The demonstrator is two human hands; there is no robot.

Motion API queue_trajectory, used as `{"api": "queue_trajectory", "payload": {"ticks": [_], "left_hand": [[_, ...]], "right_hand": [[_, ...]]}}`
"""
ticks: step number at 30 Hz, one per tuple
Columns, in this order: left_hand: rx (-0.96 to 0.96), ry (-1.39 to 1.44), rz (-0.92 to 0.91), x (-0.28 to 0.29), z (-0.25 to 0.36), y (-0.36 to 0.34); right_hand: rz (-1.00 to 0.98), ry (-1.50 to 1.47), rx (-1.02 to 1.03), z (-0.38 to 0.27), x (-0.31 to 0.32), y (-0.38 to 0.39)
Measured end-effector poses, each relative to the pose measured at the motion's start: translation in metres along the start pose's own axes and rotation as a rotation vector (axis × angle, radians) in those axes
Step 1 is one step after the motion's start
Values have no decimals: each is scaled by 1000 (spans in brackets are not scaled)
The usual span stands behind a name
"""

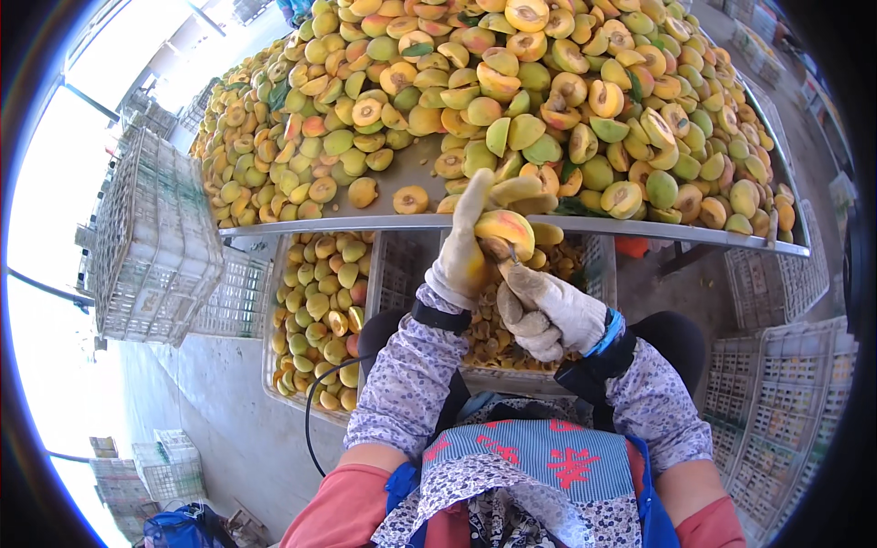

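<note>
Cut peach [512,228], just one, sat in your left hand [464,260], whose gloved fingers grasped it; its skin was yellow blushed with red, its brownish centre turned toward your right hand [553,310]. Those gloved fingers pinched what looked like one thin, dark tool [512,259]. Beyond, two filled crates [271,352] stood below the tabletop [416,169], which carried uncountably many peaches [525,132].
</note>
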State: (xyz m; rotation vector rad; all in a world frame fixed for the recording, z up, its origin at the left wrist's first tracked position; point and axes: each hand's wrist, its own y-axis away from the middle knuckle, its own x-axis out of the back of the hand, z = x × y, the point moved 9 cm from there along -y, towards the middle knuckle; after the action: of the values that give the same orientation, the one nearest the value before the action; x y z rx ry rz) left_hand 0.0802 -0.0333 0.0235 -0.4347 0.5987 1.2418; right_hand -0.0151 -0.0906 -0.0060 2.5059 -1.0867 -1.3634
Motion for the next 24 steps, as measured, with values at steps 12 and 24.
{"api": "queue_trajectory", "payload": {"ticks": [12,24], "left_hand": [[222,150,54,12,-27,-1],[-10,380,400,138,89,45]], "right_hand": [[376,575,324,-2,42,-10],[761,1708,80,-9,65,-8]]}}
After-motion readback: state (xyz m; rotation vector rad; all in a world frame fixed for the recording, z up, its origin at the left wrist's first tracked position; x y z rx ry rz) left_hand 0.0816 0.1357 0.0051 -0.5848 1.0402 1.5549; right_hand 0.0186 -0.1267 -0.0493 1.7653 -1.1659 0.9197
